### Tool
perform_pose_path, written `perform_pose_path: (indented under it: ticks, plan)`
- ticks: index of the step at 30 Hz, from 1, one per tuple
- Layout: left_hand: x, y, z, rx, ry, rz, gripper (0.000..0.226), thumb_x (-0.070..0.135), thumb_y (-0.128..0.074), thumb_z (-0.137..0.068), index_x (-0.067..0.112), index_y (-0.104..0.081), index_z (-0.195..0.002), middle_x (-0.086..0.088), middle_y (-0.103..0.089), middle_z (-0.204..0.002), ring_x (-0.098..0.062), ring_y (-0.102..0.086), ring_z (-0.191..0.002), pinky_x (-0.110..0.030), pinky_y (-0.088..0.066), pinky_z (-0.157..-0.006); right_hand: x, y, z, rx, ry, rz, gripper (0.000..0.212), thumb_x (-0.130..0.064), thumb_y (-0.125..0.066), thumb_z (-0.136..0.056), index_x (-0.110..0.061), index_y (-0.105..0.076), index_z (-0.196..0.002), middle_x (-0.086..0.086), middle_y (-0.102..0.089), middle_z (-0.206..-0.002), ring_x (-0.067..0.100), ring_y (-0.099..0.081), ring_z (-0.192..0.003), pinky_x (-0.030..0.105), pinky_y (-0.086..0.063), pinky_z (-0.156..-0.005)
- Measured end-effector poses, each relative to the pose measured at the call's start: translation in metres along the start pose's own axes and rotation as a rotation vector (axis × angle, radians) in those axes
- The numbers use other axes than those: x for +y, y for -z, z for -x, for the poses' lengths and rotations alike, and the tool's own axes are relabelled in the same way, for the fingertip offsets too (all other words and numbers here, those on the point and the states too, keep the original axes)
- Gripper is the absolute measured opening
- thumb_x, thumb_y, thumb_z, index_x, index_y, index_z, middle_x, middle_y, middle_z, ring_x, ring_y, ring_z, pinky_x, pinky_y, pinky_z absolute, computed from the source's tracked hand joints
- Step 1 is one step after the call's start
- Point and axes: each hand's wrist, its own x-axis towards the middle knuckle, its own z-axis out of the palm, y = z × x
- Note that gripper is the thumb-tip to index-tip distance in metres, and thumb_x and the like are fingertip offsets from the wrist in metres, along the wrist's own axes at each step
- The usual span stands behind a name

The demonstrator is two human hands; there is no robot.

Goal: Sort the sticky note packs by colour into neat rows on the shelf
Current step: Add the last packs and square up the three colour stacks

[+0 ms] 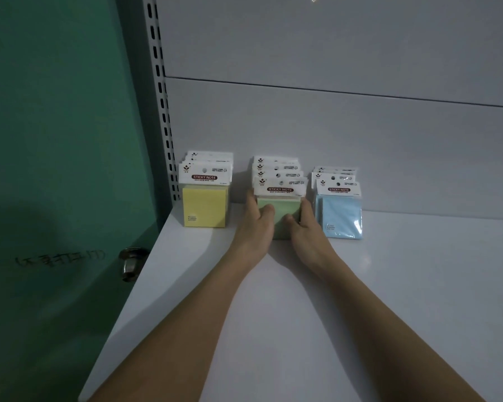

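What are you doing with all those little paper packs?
A person is sorting sticky note packs by colour on a white shelf. Three rows stand near the back wall: a yellow row on the left, a green row in the middle and a blue row on the right. The left hand and right hand hold the front green pack from both sides, thumbs on its face.

Glossy plastic-wrapped packs (pixel 342 216) — smooth shelf (pixel 302 314)

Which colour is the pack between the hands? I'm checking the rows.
Pale green pack, seen in the head view.
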Motion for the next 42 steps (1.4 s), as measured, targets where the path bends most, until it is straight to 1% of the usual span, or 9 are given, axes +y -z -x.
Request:
perform_pose_path:
  ticks: [7,11,17,24,28,32,36,40,42]
  plan:
    - [0.015,0.003,0.005,0.070,-0.011,0.006,0.063,0.025,-0.047,-0.093,0.018,-0.019,-0.149,-0.008,-0.047,-0.142,-0.024,-0.047,-0.126,-0.048,-0.038,-0.106,-0.010,0.001,0.009,0.087,0.073,-0.010,0.041,-0.006,-0.041,-0.097,-0.021,-0.041,-0.136,-0.007,-0.053,-0.127,0.006,-0.049,-0.117,0.009,-0.039,-0.094]
    - [0.014,0.002,0.007,0.063,0.056,0.021,0.063,0.023,-0.047,-0.089,0.018,-0.024,-0.147,-0.003,-0.052,-0.137,-0.021,-0.050,-0.124,-0.041,-0.039,-0.106,-0.008,0.002,0.012,0.020,0.064,0.021,0.036,-0.011,-0.039,-0.100,-0.018,-0.041,-0.135,-0.007,-0.054,-0.125,0.009,-0.051,-0.117,0.023,-0.039,-0.098]
    - [0.017,-0.004,0.005,0.027,0.093,-0.037,0.046,0.010,-0.039,-0.096,0.018,-0.033,-0.140,-0.003,-0.056,-0.128,-0.020,-0.052,-0.113,-0.037,-0.041,-0.100,-0.012,0.006,0.010,0.027,0.050,0.078,0.033,-0.015,-0.033,-0.102,-0.015,-0.042,-0.134,-0.008,-0.052,-0.112,0.010,-0.050,-0.101,0.025,-0.039,-0.087]
    - [0.021,0.000,0.013,0.018,0.109,-0.041,0.046,0.014,-0.045,-0.093,0.024,-0.036,-0.137,0.006,-0.057,-0.122,-0.016,-0.053,-0.113,-0.030,-0.039,-0.092,-0.016,0.005,0.011,0.009,0.012,0.055,0.033,-0.013,-0.034,-0.102,-0.012,-0.040,-0.134,0.001,-0.055,-0.121,0.013,-0.050,-0.105,0.023,-0.036,-0.085]
    - [0.032,0.000,0.023,0.211,-0.082,-0.097,0.055,0.017,-0.045,-0.075,0.029,-0.040,-0.128,0.003,-0.053,-0.129,-0.018,-0.051,-0.120,-0.040,-0.043,-0.103,-0.024,0.020,0.009,0.039,0.022,0.084,0.028,-0.013,-0.039,-0.100,-0.009,-0.044,-0.127,0.004,-0.055,-0.120,0.020,-0.052,-0.113,0.020,-0.032,-0.080]
    - [0.064,-0.036,0.047,0.290,-0.398,-0.093,0.057,-0.003,-0.045,-0.085,0.019,-0.044,-0.137,0.008,-0.045,-0.139,-0.005,-0.040,-0.130,-0.018,-0.032,-0.108,-0.028,0.065,-0.001,0.216,0.102,0.162,0.039,-0.006,-0.041,-0.097,-0.004,-0.041,-0.136,0.011,-0.050,-0.133,0.022,-0.050,-0.117,0.024,-0.036,-0.094]
    - [0.062,-0.095,0.047,-0.061,-0.115,-0.118,0.066,0.000,-0.045,-0.081,0.022,-0.034,-0.143,0.001,-0.049,-0.136,-0.016,-0.051,-0.119,-0.021,-0.042,-0.092,-0.006,0.114,-0.011,0.280,-0.042,0.198,0.054,0.000,-0.047,-0.088,-0.004,-0.034,-0.140,0.015,-0.043,-0.136,0.029,-0.046,-0.124,0.029,-0.040,-0.095]
    - [0.054,-0.117,0.030,-0.013,0.100,-0.220,0.075,-0.007,-0.045,-0.080,0.016,-0.020,-0.147,-0.010,-0.042,-0.138,-0.027,-0.045,-0.124,-0.035,-0.044,-0.097,0.014,0.137,-0.015,-0.006,-0.314,0.093,0.078,-0.004,-0.057,-0.085,-0.011,-0.014,-0.150,0.013,-0.035,-0.145,0.026,-0.046,-0.121,0.031,-0.042,-0.085]
    - [0.054,-0.124,0.018,-0.018,0.175,-0.266,0.076,-0.006,-0.045,-0.084,0.012,-0.013,-0.150,-0.014,-0.039,-0.142,-0.029,-0.042,-0.128,-0.034,-0.042,-0.099,0.024,0.137,-0.022,-0.106,-0.343,0.073,0.074,-0.002,-0.059,-0.082,-0.012,-0.022,-0.146,0.008,-0.048,-0.136,0.020,-0.051,-0.110,0.028,-0.045,-0.080]
